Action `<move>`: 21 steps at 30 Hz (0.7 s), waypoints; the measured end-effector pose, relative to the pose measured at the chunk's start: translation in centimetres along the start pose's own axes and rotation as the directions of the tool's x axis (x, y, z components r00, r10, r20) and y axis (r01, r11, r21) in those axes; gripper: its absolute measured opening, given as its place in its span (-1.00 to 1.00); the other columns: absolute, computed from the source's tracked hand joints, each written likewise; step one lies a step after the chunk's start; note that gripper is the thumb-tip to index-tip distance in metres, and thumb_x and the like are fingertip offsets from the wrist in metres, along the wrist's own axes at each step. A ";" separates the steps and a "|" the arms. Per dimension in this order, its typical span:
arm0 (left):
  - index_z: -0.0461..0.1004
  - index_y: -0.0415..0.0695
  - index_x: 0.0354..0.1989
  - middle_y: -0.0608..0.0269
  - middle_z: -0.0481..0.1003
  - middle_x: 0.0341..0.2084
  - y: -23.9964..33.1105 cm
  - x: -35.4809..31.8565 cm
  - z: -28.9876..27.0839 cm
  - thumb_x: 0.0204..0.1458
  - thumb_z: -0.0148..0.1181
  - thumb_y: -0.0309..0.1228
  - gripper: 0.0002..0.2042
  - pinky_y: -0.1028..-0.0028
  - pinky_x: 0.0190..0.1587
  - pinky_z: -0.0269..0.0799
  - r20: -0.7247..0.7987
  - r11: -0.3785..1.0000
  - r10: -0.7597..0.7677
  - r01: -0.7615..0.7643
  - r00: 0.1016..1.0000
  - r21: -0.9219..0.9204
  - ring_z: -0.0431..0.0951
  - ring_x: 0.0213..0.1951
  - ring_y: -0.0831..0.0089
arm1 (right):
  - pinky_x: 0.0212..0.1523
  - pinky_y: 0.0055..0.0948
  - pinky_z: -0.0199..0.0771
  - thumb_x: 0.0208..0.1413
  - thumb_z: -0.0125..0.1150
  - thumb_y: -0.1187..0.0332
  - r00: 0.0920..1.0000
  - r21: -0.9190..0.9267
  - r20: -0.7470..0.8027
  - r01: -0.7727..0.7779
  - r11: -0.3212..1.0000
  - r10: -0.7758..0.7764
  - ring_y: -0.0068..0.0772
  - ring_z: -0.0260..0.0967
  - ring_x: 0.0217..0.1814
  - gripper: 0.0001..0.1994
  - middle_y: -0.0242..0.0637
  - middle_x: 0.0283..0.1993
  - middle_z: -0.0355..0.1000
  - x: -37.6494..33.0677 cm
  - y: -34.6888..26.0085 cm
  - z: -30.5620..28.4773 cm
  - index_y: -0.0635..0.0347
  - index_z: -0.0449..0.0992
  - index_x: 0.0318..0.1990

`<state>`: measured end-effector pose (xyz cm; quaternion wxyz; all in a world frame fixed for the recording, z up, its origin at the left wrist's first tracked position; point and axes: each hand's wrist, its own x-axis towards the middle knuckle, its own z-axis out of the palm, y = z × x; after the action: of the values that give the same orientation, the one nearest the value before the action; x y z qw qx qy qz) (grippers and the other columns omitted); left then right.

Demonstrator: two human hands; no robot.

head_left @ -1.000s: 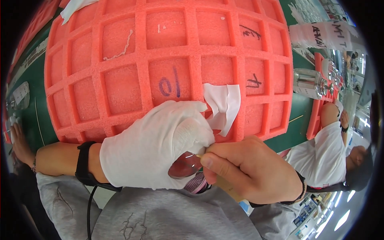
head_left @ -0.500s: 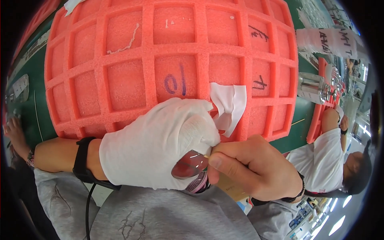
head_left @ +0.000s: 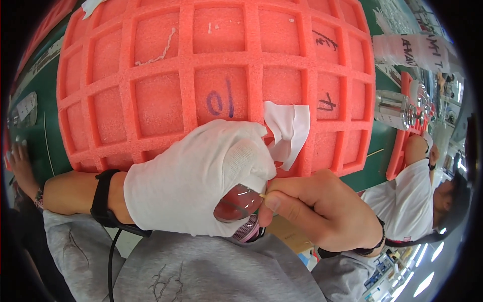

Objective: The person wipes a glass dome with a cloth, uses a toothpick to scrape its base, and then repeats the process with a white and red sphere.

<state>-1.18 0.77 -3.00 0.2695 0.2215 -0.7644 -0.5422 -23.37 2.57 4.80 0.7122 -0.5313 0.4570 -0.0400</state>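
My left hand [head_left: 196,176], in a white glove, is closed around a round, clear, glossy lens [head_left: 236,204] that looks dark reddish. Only part of the lens's rim shows past the glove. My bare right hand [head_left: 322,211] pinches a thin pale yellow stick [head_left: 262,195] between thumb and forefinger. The stick's tip is at the lens's right edge; whether it touches cannot be made out. Both hands are held over the near edge of a pink foam tray [head_left: 188,100] with square pockets. Just beyond my left fingers lies a folded white cloth [head_left: 288,131] on the tray.
The tray rests on a green tabletop [head_left: 370,176]. To its right stand a clear pump bottle [head_left: 395,109] and a wrapped roll [head_left: 415,52]. Another person in a white shirt [head_left: 402,199] sits at the right. Somebody's hand [head_left: 21,163] rests at the far left.
The lens has tilted slightly, so its reflections differ. My hands have barely shifted. The other person's hand at the far left has moved a little.
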 end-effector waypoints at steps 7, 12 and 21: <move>0.38 -0.05 -0.04 0.24 0.50 -0.19 -0.2 -0.4 -0.1 -0.31 0.54 -0.48 -0.41 0.08 0.21 0.36 -0.017 0.999 0.009 -0.008 1.000 0.040 0.52 -0.14 0.11 | -0.27 -0.48 0.42 0.43 -0.05 0.35 0.990 -0.075 0.074 -0.115 0.991 0.120 -0.47 0.43 -0.40 -0.70 -0.27 -0.43 0.51 0.8 -1.8 -0.6 0.30 0.55 -0.29; 0.38 -0.04 -0.04 0.25 0.50 -0.19 -0.1 0.2 0.2 -0.31 0.53 -0.49 -0.42 0.07 0.21 0.37 -0.004 1.000 0.015 -0.014 1.000 0.019 0.52 -0.14 0.11 | -0.33 -0.51 0.37 0.42 -0.04 0.37 0.999 -0.033 -0.014 0.035 0.999 -0.036 -0.53 0.37 -0.43 -0.70 -0.30 -0.47 0.47 -0.3 0.1 -0.1 0.32 0.55 -0.32; 0.39 -0.04 -0.09 0.24 0.50 -0.20 -0.3 -0.1 -0.2 -0.30 0.51 -0.48 -0.47 0.07 0.19 0.38 0.010 1.000 0.001 -0.001 1.000 -0.014 0.52 -0.14 0.08 | -0.37 -0.51 0.28 0.41 -0.01 0.36 0.997 -0.079 0.035 -0.064 0.995 0.067 -0.55 0.24 -0.47 -0.70 -0.32 -0.51 0.43 0.6 -1.7 -0.6 0.32 0.56 -0.33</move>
<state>-0.90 0.61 -3.21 0.2673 0.2165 -0.7620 -0.5486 -22.74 1.06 5.81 0.7004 -0.5441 0.4618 0.0113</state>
